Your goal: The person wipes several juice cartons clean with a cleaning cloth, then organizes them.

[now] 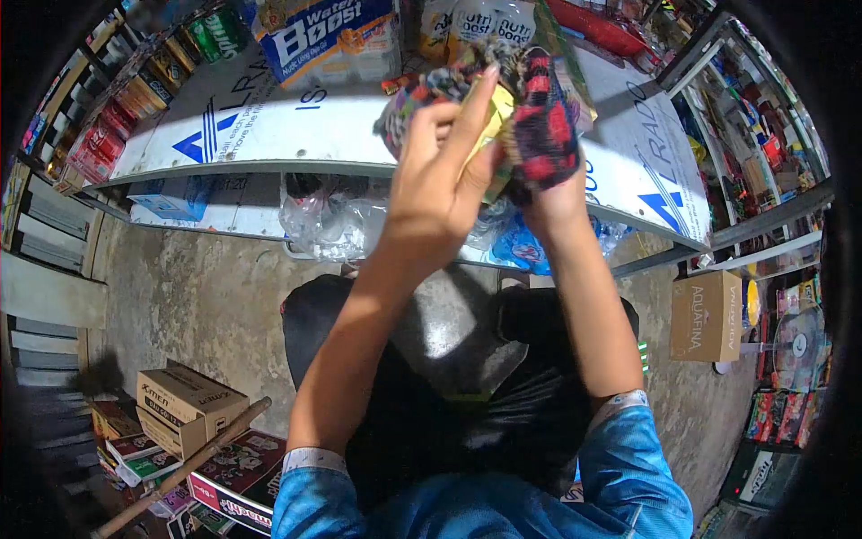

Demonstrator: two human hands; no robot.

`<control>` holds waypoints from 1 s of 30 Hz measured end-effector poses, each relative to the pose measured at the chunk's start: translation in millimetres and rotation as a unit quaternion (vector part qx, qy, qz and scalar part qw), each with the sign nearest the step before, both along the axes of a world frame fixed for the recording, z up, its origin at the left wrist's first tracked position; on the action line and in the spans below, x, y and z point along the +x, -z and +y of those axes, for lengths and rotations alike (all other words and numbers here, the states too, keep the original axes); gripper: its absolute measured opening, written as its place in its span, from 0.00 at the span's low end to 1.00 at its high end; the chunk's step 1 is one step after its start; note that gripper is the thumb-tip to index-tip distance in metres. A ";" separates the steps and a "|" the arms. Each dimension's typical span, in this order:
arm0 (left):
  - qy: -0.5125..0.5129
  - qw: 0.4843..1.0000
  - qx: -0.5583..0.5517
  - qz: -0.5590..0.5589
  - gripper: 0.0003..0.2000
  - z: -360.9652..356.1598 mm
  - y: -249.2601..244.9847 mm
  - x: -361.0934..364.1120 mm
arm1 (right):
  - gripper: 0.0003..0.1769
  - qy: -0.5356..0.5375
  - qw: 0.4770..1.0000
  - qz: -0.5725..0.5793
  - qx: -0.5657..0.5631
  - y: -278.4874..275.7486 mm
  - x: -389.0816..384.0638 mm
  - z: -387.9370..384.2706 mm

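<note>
Over the shelf's front edge, my left hand (440,175) is closed around a yellow item (490,130), its index finger stretched up along it and the thumb on the near side. Most of that item is hidden by the fingers and a cloth. My right hand (555,196) is largely covered by a red-and-black checked part of the crumpled, multicoloured cloth (544,121), blurred by motion. More of the patterned cloth shows behind and left of my left fingers. The white shelf board (296,135) runs beneath both hands.
A Water Boost pack (328,40) and Nutri Boost bottles (489,20) stand at the back of the shelf. Cans (108,135) line its left. Below are clear plastic-wrapped bottles (332,220). Cartons stand on the floor, an X-Men box (189,409) left and an Aquafina box (705,316) right.
</note>
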State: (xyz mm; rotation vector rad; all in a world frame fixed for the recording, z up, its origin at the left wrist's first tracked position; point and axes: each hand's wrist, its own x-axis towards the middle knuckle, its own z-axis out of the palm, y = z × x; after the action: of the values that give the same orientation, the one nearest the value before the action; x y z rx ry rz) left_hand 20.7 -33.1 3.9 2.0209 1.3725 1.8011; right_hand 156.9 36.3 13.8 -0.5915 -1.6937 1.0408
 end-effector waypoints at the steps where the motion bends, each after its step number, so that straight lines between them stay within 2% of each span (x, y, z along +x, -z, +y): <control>1: -0.007 1.000 0.000 -0.003 0.28 2.4 4.6 3.5 | 0.28 -0.003 0.996 0.020 -0.083 2.1 1.8 -3.9; 2: -0.008 1.000 0.001 -0.003 0.28 7.4 10.6 3.1 | 0.30 -0.007 0.985 0.040 -0.165 -5.8 -3.2 -15.4; 4: 0.075 0.969 -0.011 -0.234 0.31 24.8 23.1 1.7 | 0.20 0.107 0.990 -0.049 -0.084 40.0 -9.3 -18.3; 5: 0.142 0.924 -0.036 -0.353 0.35 33.6 26.6 -9.5 | 0.22 0.417 0.897 -0.012 0.146 82.9 -63.2 -8.5; 6: 0.144 0.924 -0.038 -0.352 0.35 32.2 26.1 -13.5 | 0.26 0.135 0.976 -0.105 0.132 47.6 -36.4 -51.9; 8: 0.026 0.981 -0.021 -0.192 0.35 24.8 25.7 -17.5 | 0.27 0.042 0.999 0.010 -0.032 8.0 -37.4 -51.6; 10: 0.049 0.982 -0.022 -0.182 0.39 16.9 20.3 2.0 | 0.29 0.024 0.984 0.081 -0.156 -12.0 -31.4 -45.9; 11: 0.063 0.985 0.023 -0.156 0.41 15.6 19.7 7.3 | 0.28 0.049 0.995 0.019 -0.082 -10.2 -24.5 -41.1; 12: 0.025 0.993 0.009 -0.112 0.40 11.0 18.5 8.0 | 0.28 0.047 0.996 0.018 -0.078 -5.1 -28.1 -42.2; 14: 0.114 0.941 0.004 -0.318 0.37 14.4 12.5 10.1 | 0.27 0.049 0.997 0.059 -0.029 7.6 -35.1 -54.9; 15: 0.181 0.892 -0.023 -0.414 0.35 10.2 9.2 1.1 | 0.25 0.029 0.999 -0.020 0.024 17.7 -30.4 -57.6; 16: 0.132 0.915 -0.015 -0.380 0.33 2.3 5.5 -2.7 | 0.25 0.037 0.981 -0.137 0.134 19.8 -20.1 -59.3; 18: 0.199 0.795 -0.103 -0.564 0.31 -0.7 -4.8 -28.3 | 0.25 -0.060 0.964 -0.136 0.220 25.6 -19.3 -50.1; 19: 0.249 0.762 -0.115 -0.587 0.30 -11.7 -11.6 -29.5 | 0.25 -0.062 0.964 -0.134 0.222 27.9 -16.6 -43.3; 20: 0.247 0.764 -0.113 -0.586 0.30 -10.9 -13.8 -30.1 | 0.24 -0.056 0.941 -0.168 0.290 30.5 -11.3 -35.5; 21: 0.162 0.795 -0.102 -0.575 0.31 -7.8 -15.7 -30.1 | 0.24 -0.048 0.912 -0.200 0.356 34.3 -7.2 -28.0; 22: 0.077 0.819 -0.091 -0.561 0.31 -4.1 -17.0 -30.9 | 0.24 -0.048 0.911 -0.200 0.357 43.6 -4.4 -20.2; 23: 0.106 0.828 -0.047 -0.549 0.29 0.6 -16.4 -35.1 | 0.22 -0.027 0.964 -0.145 0.222 37.8 -7.3 -19.1; 24: 0.107 0.827 -0.047 -0.550 0.29 0.8 -14.7 -34.8 | 0.21 -0.003 0.993 -0.088 0.083 31.1 -9.7 -20.1; 25: 0.092 0.847 -0.031 -0.523 0.29 0.2 -13.8 -33.4 | 0.17 -0.024 0.993 0.077 -0.081 23.1 -8.0 -27.5; 26: 0.076 0.865 -0.014 -0.497 0.29 -1.7 -15.0 -30.9 | 0.20 -0.011 0.992 0.051 -0.117 10.9 -2.2 -23.1; 28: 0.082 0.873 -0.035 -0.479 0.27 -5.4 -14.1 -24.5 | 0.26 -0.007 0.995 0.077 -0.069 4.0 -4.7 -29.6; 30: 0.096 0.920 -0.062 -0.375 0.26 -6.8 -12.1 -13.6 | 0.35 -0.012 0.998 0.059 -0.036 5.7 -15.8 -38.2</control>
State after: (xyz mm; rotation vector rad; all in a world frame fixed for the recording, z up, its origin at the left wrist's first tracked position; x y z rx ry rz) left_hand 7.2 -39.9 16.0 1.1295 0.9700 2.0054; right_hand 141.1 -1.9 8.1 -0.5470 -1.5698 1.1346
